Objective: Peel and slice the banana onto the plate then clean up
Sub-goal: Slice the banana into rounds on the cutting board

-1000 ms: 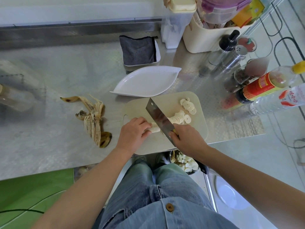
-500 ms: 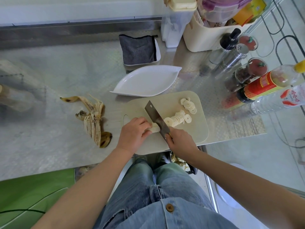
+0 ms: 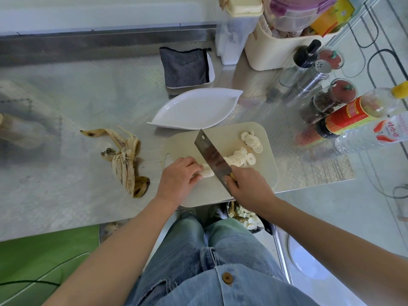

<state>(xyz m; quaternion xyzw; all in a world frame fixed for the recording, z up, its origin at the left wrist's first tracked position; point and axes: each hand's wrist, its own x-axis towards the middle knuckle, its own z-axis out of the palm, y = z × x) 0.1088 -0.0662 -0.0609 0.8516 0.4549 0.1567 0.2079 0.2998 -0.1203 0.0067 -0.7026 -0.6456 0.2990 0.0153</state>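
Observation:
A beige cutting board lies at the table's front edge. My left hand presses down the short uncut end of the peeled banana. My right hand grips the handle of a cleaver, whose blade stands raised and tilted over the banana. Several cut slices lie in a row and a small pile to the right of the blade. The white leaf-shaped plate sits just behind the board with nothing on it. The banana peel lies on the table to the left.
A grey cloth lies behind the plate. Bottles, spice jars and a shaker crowd the right side, with a cream bin at the back. A bin with scraps stands under the table edge by my knees.
The cleaver came down into the banana half a second ago and has now lifted again. The row of slices has grown and the uncut piece under my left hand is shorter.

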